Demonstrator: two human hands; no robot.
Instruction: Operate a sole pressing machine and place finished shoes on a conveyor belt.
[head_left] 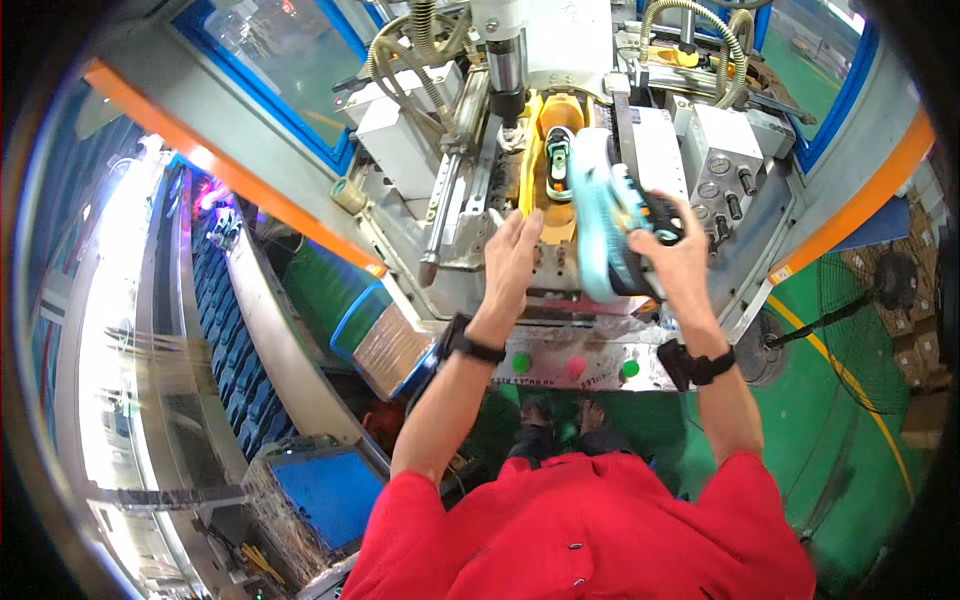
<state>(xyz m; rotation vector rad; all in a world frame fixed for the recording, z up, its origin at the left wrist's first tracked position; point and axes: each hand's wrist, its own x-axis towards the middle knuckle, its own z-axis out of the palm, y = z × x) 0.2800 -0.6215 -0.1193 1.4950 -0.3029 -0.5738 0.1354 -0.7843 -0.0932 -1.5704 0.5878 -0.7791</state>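
My right hand [675, 255] grips a sneaker [600, 225] with a pale teal sole and a dark upper, blurred by motion and tilted on its side. It is held above the front right part of a press machine. My left hand [510, 265] is beside the near end of the yellow pad [530, 165], fingers stretched forward and apart, nothing seen in them. Whether it touches the pad I cannot tell. A second shoe [558, 165], mint and black, sits in the machine's cradle between tan and yellow pads [562, 112].
A press cylinder [505, 65] hangs over the cradle's left side. Gauges and knobs [715, 185] are on the right. Green and red buttons [575, 367] line the front panel. A conveyor [230, 320] runs at left; a fan [860, 300] stands at right.
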